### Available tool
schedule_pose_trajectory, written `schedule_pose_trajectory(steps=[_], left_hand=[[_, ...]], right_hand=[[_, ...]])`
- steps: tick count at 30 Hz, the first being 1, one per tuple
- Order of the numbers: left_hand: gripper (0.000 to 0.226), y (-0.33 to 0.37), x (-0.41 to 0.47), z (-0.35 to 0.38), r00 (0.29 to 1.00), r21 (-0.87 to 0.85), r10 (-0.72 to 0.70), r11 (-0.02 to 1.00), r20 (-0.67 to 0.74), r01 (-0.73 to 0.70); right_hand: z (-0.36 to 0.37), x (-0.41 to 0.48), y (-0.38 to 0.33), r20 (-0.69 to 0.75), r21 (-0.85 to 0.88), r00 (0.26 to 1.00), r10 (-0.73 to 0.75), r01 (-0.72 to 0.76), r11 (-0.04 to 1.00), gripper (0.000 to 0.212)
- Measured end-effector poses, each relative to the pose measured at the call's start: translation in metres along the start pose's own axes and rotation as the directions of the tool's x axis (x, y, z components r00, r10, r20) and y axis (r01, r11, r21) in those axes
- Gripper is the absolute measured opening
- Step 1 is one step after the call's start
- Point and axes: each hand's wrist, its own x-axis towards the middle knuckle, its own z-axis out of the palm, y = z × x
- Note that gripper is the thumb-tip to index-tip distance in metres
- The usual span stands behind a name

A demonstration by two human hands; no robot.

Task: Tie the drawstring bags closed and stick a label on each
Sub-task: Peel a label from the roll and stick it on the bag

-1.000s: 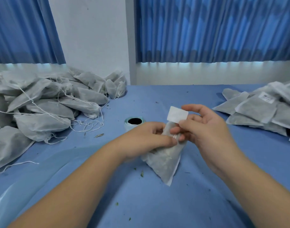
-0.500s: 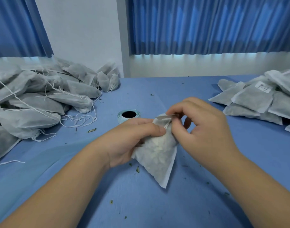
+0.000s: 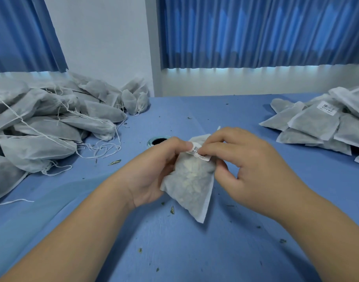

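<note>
A small white mesh drawstring bag (image 3: 192,184) with pale filling hangs above the blue table, its lower corner pointing down. My left hand (image 3: 154,169) grips the bag's left side and top. A white barcode label (image 3: 198,153) lies across the bag's upper part. My right hand (image 3: 241,165) pinches the label against the bag with thumb and fingertips. The bag's neck is hidden behind the fingers.
A heap of unlabelled bags with loose strings (image 3: 48,123) fills the left. A pile of labelled flat bags (image 3: 321,123) lies at the right. A label roll (image 3: 157,140) sits just behind my left hand. Leaf crumbs dot the blue table (image 3: 184,251).
The label, held up free in my right hand a second ago, now lies on the bag's upper part. Both hands have turned the bag slightly.
</note>
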Motion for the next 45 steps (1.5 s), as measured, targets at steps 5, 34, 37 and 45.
schedule_pose_trajectory(steps=[5,34,37,45], left_hand=[[0.024,-0.006,0.002,0.002,0.99,0.138,0.129,0.983,-0.064,-0.12],[0.044,-0.022,0.025,0.034,0.742,0.468,0.557,0.803,-0.373,-0.368],[0.04,-0.022,0.033,0.042,0.771,0.386,0.505,0.849,-0.389,-0.361],[0.024,-0.005,0.078,0.096,0.803,0.192,0.359,0.933,-0.476,-0.304]], right_hand=[[0.004,-0.001,-0.003,0.017,0.123,0.996,0.088,-0.09,0.988,0.027],[0.0,-0.001,0.013,0.528,0.701,0.664,0.529,-0.693,0.169,0.032],[-0.005,-0.002,0.019,0.536,0.747,0.66,0.526,-0.661,0.069,0.028],[-0.038,-0.022,0.053,0.511,0.821,0.585,0.63,-0.55,-0.154,0.032]])
